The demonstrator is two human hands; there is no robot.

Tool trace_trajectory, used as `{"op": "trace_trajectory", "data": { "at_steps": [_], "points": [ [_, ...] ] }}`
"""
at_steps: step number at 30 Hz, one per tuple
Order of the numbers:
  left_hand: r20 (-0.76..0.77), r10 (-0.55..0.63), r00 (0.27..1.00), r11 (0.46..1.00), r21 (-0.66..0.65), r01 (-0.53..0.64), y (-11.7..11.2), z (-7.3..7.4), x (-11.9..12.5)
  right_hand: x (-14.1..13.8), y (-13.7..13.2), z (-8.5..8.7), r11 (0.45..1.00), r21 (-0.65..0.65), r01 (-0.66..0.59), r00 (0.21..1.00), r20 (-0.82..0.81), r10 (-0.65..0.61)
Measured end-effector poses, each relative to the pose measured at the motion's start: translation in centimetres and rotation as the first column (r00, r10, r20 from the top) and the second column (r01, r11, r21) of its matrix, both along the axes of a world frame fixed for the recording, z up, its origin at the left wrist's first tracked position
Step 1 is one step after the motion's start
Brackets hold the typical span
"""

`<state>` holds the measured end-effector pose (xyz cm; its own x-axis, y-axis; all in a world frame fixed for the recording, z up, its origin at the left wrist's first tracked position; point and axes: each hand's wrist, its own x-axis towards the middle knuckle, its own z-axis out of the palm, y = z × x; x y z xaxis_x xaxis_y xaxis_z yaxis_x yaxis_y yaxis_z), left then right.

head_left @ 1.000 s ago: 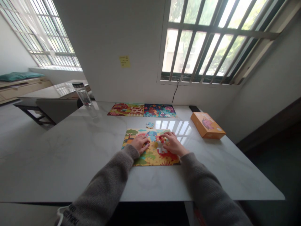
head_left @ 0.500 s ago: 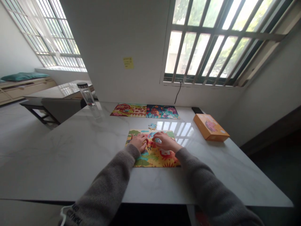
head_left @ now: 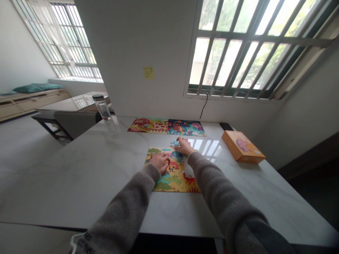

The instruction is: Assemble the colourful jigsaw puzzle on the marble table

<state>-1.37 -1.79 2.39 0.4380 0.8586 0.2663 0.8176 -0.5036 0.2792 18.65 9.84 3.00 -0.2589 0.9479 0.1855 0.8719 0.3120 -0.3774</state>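
A colourful jigsaw puzzle (head_left: 173,181) with trees and dinosaur-like figures lies flat on the table, and white tabletop shows through a gap on its right side. My left hand (head_left: 160,162) rests on the puzzle's left part, fingers apart and slightly bent, holding nothing. Just past the far edge, my right hand (head_left: 183,145) has its thumb and fingers closed around a light blue puzzle piece (head_left: 174,143). The fingers partly cover that piece. My right sleeve hides the puzzle's right side.
Two finished picture puzzles, a farm one (head_left: 148,125) and a dark blue one (head_left: 186,127), lie along the wall. An orange box (head_left: 243,146) stands at the right with a black object (head_left: 226,126) behind it. A glass bottle (head_left: 102,108) stands far left on the marble-patterned table (head_left: 106,183).
My right hand has left the puzzle's middle and moved away from me to the loose piece beyond the far edge. My left hand stays on the puzzle. The view has shifted slightly.
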Motion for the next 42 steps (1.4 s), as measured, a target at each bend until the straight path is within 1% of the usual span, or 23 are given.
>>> {"op": "trace_trajectory", "data": {
  "at_steps": [2, 4, 7, 10, 12, 13, 15, 17, 18, 20, 22, 26, 30, 32, 34, 38, 42],
  "points": [
    [0.023, -0.003, 1.0, 1.0, 0.006, 0.003, 0.1, 0.0, -0.1, 0.1, 0.2, 0.3, 1.0, 0.018, -0.002, 1.0, -0.025, 0.003],
    [0.069, -0.008, 0.998, 1.0, 0.028, 0.006, 0.3, -0.1, -0.3, 0.3, 0.2, 0.8, 0.998, 0.048, -0.028, 0.998, -0.059, 0.03],
    [0.165, -0.011, 0.986, 0.996, 0.095, -0.004, 0.4, -0.1, -0.5, 0.7, -0.4, 1.7, 0.995, 0.079, -0.067, 0.989, -0.123, 0.076],
    [0.267, -0.019, 0.964, 0.98, 0.194, -0.034, 0.2, 0.4, -0.4, 1.0, -2.1, 2.5, 0.993, 0.092, -0.078, 0.978, -0.186, 0.094],
    [0.334, -0.048, 0.941, 0.965, 0.259, -0.042, -0.1, 0.8, -0.3, 1.1, -3.9, 2.8, 0.994, 0.074, -0.083, 0.952, -0.29, 0.101],
    [0.365, -0.07, 0.928, 0.957, 0.287, -0.041, -0.3, 1.0, -0.2, 1.0, -5.0, 2.8, 0.995, 0.044, -0.095, 0.911, -0.399, 0.105],
    [0.407, -0.114, 0.906, 0.941, 0.336, -0.033, -0.7, 1.2, 0.0, 0.8, -7.3, 2.7, 0.983, -0.057, -0.172, 0.778, -0.62, 0.1],
    [0.408, -0.135, 0.903, 0.933, 0.359, -0.023, -0.9, 1.3, 0.2, 0.6, -9.5, 2.4, 0.957, -0.113, -0.267, 0.656, -0.749, 0.094],
    [0.393, -0.14, 0.909, 0.934, 0.358, -0.011, -1.0, 1.3, 0.3, 0.5, -10.4, 2.2, 0.95, -0.125, -0.287, 0.613, -0.785, 0.082],
    [0.354, -0.148, 0.923, 0.94, 0.34, 0.021, -1.1, 1.3, 0.5, 0.4, -11.8, 1.8, 0.943, -0.148, -0.297, 0.586, -0.808, 0.058],
    [0.342, -0.16, 0.926, 0.942, 0.333, 0.04, -1.1, 1.2, 0.7, 0.4, -12.5, 1.5, 0.94, -0.167, -0.297, 0.583, -0.812, 0.04],
    [0.363, -0.173, 0.916, 0.935, 0.354, 0.036, -1.0, 0.9, 0.8, 0.6, -13.0, 0.8, 0.93, -0.176, -0.322, 0.528, -0.849, 0.022],
    [0.315, -0.186, 0.931, 0.924, 0.378, 0.056, -0.9, 0.6, 0.6, 0.7, -13.3, 0.5, 0.924, -0.209, -0.322, 0.487, -0.873, -0.028],
    [0.31, -0.193, 0.931, 0.917, 0.394, 0.059, -0.9, 0.5, 0.6, 0.7, -13.5, 0.5, 0.918, -0.211, -0.336, 0.472, -0.881, -0.03],
    [0.302, -0.206, 0.931, 0.913, 0.401, 0.072, -0.9, 0.6, 0.6, 0.7, -13.7, 0.5, 0.913, -0.214, -0.348, 0.47, -0.882, -0.027],
    [0.273, -0.246, 0.93, 0.906, 0.406, 0.12, -1.1, 0.9, 0.6, 0.7, -14.0, 0.5, 0.907, -0.235, -0.349, 0.49, -0.871, -0.038],
    [0.305, -0.261, 0.916, 0.898, 0.425, 0.114, -1.1, 1.2, 0.7, 0.8, -14.1, 0.5, 0.907, -0.237, -0.348, 0.49, -0.871, -0.04]
  ]
}}
